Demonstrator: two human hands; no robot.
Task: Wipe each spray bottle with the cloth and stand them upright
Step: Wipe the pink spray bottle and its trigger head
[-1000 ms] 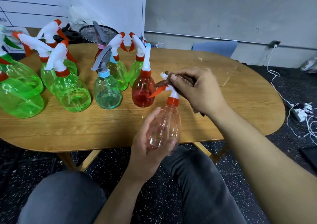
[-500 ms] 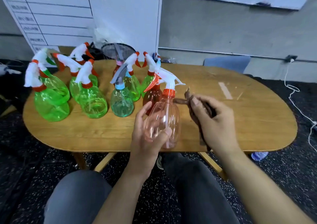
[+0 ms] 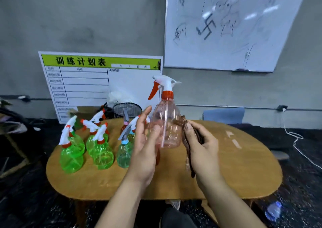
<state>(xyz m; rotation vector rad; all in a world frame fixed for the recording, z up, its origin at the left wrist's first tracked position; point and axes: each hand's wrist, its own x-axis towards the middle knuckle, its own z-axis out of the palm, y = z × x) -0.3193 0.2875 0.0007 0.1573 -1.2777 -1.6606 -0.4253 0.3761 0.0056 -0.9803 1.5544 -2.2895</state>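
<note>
Red bottle (image 3: 157,155) mostly hidden behind left hand (image 3: 145,145). Brown cloth (image 3: 189,151) partly covered by right hand (image 3: 202,147). Rear sprayers (image 3: 128,123) blurred, overlapping. Whiteboard (image 3: 226,27) cut off at top edge.

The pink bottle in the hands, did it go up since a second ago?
Yes. The pink bottle rose: before, it hung at the table edge; now the left hand holds it above the tabletop.
</note>
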